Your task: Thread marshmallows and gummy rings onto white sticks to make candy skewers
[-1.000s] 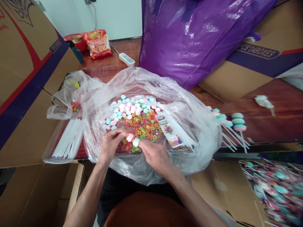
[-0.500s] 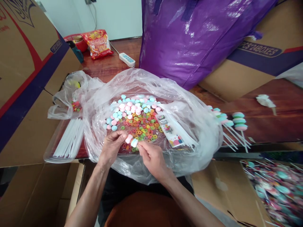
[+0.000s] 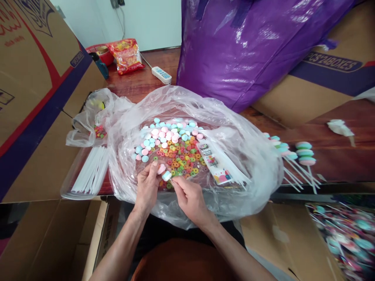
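Observation:
Over an open clear plastic bag (image 3: 123,171), my right hand (image 3: 189,195) pinches the stick end below a blue-and-white marshmallow (image 3: 166,175). A pink marshmallow (image 3: 161,168) sits beyond it, in line with it, and my left hand (image 3: 147,185) closes thumb and fingers on its far side. Most of the stick is hidden by the sweets and fingers. In front of my hands lie a heap of pink, blue and white marshmallows (image 3: 164,134) and many small coloured ring candies (image 3: 184,158).
White sticks (image 3: 90,169) fill a clear tray at left; a printed packet (image 3: 215,164) lies on more sticks in the bag. Finished marshmallow sticks (image 3: 305,154) rest at right, above a box of wrapped sweets (image 3: 348,238). A purple bag (image 3: 258,50) and cartons (image 3: 32,97) stand around.
The view has shifted slightly, so the scene sits further right. My left hand has turned more upright around the pink marshmallow; my right hand keeps its grip on the stick.

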Demonstrator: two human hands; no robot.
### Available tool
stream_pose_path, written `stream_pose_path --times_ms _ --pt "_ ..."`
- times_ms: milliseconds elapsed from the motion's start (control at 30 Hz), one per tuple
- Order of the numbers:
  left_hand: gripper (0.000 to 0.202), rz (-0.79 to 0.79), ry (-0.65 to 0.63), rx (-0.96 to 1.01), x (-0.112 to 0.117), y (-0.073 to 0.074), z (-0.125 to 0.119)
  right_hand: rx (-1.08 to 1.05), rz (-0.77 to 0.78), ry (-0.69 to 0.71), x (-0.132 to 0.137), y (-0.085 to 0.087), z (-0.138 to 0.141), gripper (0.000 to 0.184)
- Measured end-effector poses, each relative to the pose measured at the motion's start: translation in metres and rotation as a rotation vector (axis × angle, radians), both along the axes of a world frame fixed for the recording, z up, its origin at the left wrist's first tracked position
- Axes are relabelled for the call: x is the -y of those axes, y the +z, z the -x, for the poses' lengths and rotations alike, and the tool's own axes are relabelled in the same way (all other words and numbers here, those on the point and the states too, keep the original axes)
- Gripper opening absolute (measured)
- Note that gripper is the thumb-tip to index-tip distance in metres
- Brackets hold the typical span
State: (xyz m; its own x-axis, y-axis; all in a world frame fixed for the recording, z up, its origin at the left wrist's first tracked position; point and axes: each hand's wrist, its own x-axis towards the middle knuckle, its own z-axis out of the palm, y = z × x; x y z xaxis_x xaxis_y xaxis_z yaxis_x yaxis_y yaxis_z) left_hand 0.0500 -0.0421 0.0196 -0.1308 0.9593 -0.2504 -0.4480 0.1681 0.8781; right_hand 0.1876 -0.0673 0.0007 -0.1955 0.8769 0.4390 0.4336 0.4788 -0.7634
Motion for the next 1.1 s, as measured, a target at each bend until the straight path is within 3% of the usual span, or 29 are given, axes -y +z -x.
stream_pose_path --times_ms 167,300,367,533,700,833,967,1100 --pt "0.037 0.050 -0.012 -0.093 0.003 -0.010 -0.010 -0.022 -0.005 -0.048 0.003 -0.005 0.006 0.022" --pt "0.043 0.044 -0.105 -0.298 0.000 -0.013 -0.007 -0.046 0.015 -0.109 0.001 -0.004 0.007 0.022" --pt "0.043 -0.025 -0.109 -0.495 -0.006 -0.010 0.005 -0.023 0.026 -0.134 -0.002 -0.004 0.003 0.022" --pt "0.022 -0.255 0.136 -1.144 -0.029 -0.007 0.047 0.018 0.069 -0.149 -0.009 -0.004 -0.009 0.023" --pt "0.033 -0.257 -0.067 -1.596 -0.034 -0.013 0.065 0.037 0.049 -0.145 -0.009 -0.005 -0.009 0.024" --pt "0.033 -0.341 -0.173 -1.645 -0.025 -0.015 0.066 0.041 0.033 -0.153 -0.008 -0.007 -0.007 0.024" --pt "0.023 -0.305 -0.083 -1.444 -0.022 -0.015 0.069 0.041 0.020 -0.157 -0.008 -0.007 -0.007 0.024" --pt "0.036 -0.306 -0.036 -1.342 -0.032 -0.016 0.072 0.052 0.012 -0.150 -0.008 -0.007 -0.007 0.025"
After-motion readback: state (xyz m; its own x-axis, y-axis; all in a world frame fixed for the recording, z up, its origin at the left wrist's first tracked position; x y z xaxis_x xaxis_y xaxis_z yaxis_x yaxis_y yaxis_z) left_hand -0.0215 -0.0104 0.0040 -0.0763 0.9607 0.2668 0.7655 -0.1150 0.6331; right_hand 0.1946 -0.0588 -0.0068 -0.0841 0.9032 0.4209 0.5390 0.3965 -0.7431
